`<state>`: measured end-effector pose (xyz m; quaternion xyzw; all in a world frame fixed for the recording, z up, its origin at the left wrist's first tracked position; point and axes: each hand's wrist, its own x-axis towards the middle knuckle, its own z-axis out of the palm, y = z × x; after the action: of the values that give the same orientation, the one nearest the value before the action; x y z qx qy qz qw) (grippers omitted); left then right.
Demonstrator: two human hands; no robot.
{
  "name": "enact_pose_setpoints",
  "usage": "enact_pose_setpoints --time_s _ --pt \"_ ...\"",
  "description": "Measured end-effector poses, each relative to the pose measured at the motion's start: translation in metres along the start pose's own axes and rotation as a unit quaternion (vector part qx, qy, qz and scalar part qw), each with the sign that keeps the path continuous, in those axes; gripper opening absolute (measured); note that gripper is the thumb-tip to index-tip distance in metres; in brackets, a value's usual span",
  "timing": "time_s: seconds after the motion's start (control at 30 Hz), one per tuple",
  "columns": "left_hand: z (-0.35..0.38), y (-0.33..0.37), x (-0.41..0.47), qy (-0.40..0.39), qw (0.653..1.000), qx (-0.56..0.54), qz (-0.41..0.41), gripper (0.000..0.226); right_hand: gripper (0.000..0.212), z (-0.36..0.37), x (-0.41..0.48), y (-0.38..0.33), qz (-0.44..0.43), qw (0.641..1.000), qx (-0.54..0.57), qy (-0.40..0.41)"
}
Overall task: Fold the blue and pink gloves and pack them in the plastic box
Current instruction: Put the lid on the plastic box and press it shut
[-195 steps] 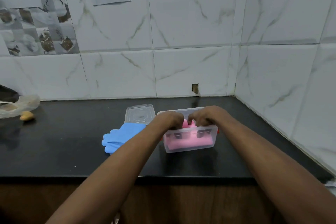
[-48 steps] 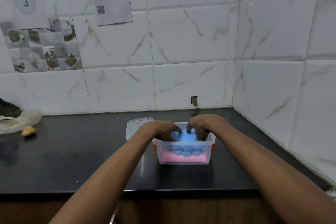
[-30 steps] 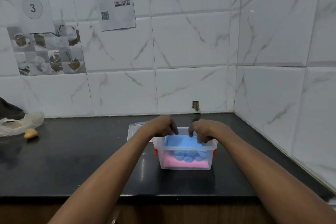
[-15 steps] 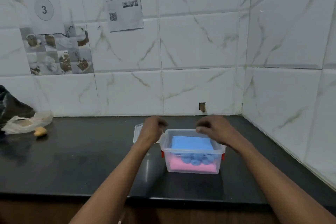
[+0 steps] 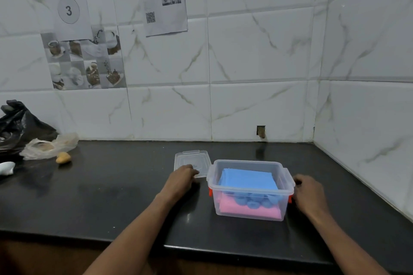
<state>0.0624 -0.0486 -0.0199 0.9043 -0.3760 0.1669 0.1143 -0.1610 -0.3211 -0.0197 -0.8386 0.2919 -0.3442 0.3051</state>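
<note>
**Left hand.** The fingers [image 5: 192,171] of the left hand [image 5: 182,178] are bent downward, with the tips on the near edge of the lid [image 5: 194,159]. The thumb is hidden beneath the hand, so it cannot be told whether the lid is pinched or only touched. The lid lies flat on the countertop [image 5: 111,196], just beside the rear left corner of the box. This position places it within reach for fitting.

**Right hand.** The fingers [image 5: 296,182] of the right hand [image 5: 309,192] are loosely bent, with the tips at the right end of the plastic box [image 5: 245,161], above the red latch [image 5: 290,199]. They are not wrapped round anything. The likely purpose is to steady the box against sliding while the lid is brought over.

**Contents.** The pink gloves [image 5: 248,210] lie folded at the bottom of the box. The blue gloves [image 5: 247,179] lie folded on top of them, with the finger ends turned toward the near wall. Both stacks sit below the rim, so the lid should seat without obstruction.

**Status.** Folding and packing appear complete. Closing the box is judged to be the step in hand.

**Surroundings.** A clear bag [image 5: 48,146] lies well apart at the far left of the countertop.
</note>
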Motion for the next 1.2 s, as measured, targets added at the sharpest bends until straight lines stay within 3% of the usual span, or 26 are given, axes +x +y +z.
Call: enact_pose_setpoints --time_s 0.17,0.27,0.4,0.53,0.6,0.73,0.83,0.93,0.97,1.0,1.1,1.2 --pt "-0.002 -0.001 0.009 -0.005 0.993 0.094 0.069 0.024 0.022 0.001 0.003 0.006 0.002 1.000 -0.003 -0.006" --pt "-0.017 -0.002 0.012 0.058 0.991 0.107 0.054 0.024 0.019 0.001 0.005 0.007 0.010 1.000 0.009 0.003" --pt "-0.062 0.005 0.025 0.177 0.984 0.009 0.015 0.032 0.016 -0.001 0.005 0.006 0.020 0.999 0.039 0.030" --pt "-0.119 0.029 0.041 0.267 0.950 -0.161 -0.005 0.040 0.016 -0.015 0.005 -0.003 -0.015 0.981 0.113 0.154" --pt "-0.140 0.046 0.044 0.270 0.912 -0.308 -0.018 0.030 0.018 -0.028 0.009 -0.019 -0.045 0.973 0.153 0.170" --pt "-0.155 0.078 0.040 0.133 0.786 -0.603 -0.024 0.021 0.032 -0.049 0.024 -0.071 -0.095 0.966 0.216 0.106" --pt "-0.154 0.093 0.035 0.053 0.712 -0.698 -0.054 0.022 0.049 -0.058 0.034 -0.103 -0.078 0.972 0.221 0.032" --pt "-0.150 0.095 0.030 0.012 0.658 -0.743 -0.124 0.022 0.048 -0.064 0.036 -0.112 -0.041 0.979 0.200 0.018" --pt "-0.148 0.095 0.029 0.009 0.655 -0.740 -0.150 0.021 0.046 -0.065 0.035 -0.111 -0.032 0.980 0.195 0.023" --pt "-0.144 0.095 0.028 0.017 0.675 -0.717 -0.172 0.021 0.045 -0.065 0.033 -0.109 -0.026 0.982 0.184 0.025" --pt "-0.129 0.096 0.021 0.063 0.795 -0.565 -0.209 0.025 0.039 -0.061 0.020 -0.103 -0.022 0.996 0.085 0.005" --pt "-0.111 0.100 0.006 0.057 0.902 -0.379 -0.197 0.039 0.035 -0.051 0.004 -0.093 -0.009 0.998 -0.057 0.014"
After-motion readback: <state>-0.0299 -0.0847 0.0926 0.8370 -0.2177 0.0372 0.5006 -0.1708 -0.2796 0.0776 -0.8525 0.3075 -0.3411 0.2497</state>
